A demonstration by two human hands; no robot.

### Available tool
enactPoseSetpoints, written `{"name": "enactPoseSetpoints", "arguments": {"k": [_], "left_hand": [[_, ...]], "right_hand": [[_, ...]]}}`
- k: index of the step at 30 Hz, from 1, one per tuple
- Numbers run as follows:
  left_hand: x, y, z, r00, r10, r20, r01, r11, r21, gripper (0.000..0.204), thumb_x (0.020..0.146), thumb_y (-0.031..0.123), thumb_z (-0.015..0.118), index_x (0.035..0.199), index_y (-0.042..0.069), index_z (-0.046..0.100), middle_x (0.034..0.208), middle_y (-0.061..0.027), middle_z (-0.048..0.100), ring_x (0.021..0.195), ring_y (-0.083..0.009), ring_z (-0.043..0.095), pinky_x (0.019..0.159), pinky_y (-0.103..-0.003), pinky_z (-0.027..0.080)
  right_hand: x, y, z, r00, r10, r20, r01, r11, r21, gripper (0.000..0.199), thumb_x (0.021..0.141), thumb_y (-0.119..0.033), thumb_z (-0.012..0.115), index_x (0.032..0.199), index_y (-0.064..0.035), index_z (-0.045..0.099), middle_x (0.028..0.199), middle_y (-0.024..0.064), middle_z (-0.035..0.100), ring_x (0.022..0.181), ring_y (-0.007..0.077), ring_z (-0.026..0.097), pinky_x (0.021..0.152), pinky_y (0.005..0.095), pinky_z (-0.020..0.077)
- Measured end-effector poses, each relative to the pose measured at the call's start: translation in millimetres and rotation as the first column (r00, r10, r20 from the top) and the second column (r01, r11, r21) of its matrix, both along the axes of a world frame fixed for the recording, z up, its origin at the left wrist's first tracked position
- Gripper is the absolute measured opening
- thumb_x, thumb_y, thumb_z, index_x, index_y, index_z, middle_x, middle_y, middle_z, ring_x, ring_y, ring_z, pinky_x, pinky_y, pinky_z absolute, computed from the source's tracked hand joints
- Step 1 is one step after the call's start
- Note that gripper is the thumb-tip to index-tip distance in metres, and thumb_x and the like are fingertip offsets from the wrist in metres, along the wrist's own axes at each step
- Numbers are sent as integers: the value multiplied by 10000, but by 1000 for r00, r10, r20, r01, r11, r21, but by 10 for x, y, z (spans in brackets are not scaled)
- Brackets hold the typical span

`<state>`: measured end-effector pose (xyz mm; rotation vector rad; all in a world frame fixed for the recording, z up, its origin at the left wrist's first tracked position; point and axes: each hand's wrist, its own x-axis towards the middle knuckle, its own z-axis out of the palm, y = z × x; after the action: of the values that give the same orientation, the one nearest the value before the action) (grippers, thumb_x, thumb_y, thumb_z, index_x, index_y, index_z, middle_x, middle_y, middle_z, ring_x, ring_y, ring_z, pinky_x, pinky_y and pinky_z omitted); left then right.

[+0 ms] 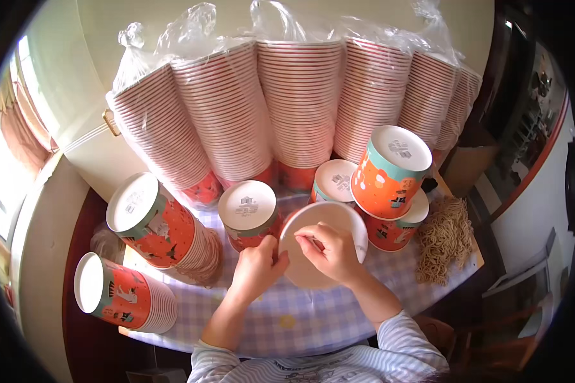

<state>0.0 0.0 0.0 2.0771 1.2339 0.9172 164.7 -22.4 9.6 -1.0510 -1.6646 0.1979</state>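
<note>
In the middle, a paper bucket (310,271) is tilted with its pale open mouth toward me. My left hand (259,268) is closed at the bucket's left rim, fingers partly hidden behind it. Over the opening, my right hand (332,252) pinches thumb and finger together near the inner left wall; what lies between the fingertips is too small to make out. Just beyond my left hand stands an upside-down orange bucket (248,205) with a white base. To the right, one orange bucket (390,182) sits upside down on another (399,230), beside a third (335,180).
Tall nested bucket stacks (300,102) in clear plastic line the back. Shorter stacks (166,223) (128,297) stand at left. A heap of beige cords (446,239) lies at the right edge of the checked tablecloth (268,325). A chair (524,293) stands beyond.
</note>
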Motion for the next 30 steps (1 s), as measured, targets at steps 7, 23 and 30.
{"name": "enactPoseSetpoints", "arguments": {"k": [7,23,30], "left_hand": [[-9,41,25,986,-139,-93,130,987,-93,215,740,193,615,696,6,521,547,-144,561,529,-318,587,526,-400,476],[-40,83,21,889,-195,415,235,971,-46,238,738,24,678,930,-15,542,808,-99,649,730,-126,641,629,-237,517],[-131,127,110,991,-114,-76,133,934,331,75,718,58,658,783,51,620,726,-33,606,657,-193,631,562,-286,508]], "right_hand": [[180,43,92,989,18,148,-32,995,89,94,724,-44,672,803,-61,625,650,21,527,547,163,501,503,290,408],[30,129,-88,959,283,-5,-280,948,-151,112,785,-67,608,884,-27,577,930,92,613,838,256,603,705,339,490],[75,135,-100,955,293,37,-284,945,-164,115,765,-39,633,877,-23,616,985,61,611,902,215,598,722,300,494]]}}
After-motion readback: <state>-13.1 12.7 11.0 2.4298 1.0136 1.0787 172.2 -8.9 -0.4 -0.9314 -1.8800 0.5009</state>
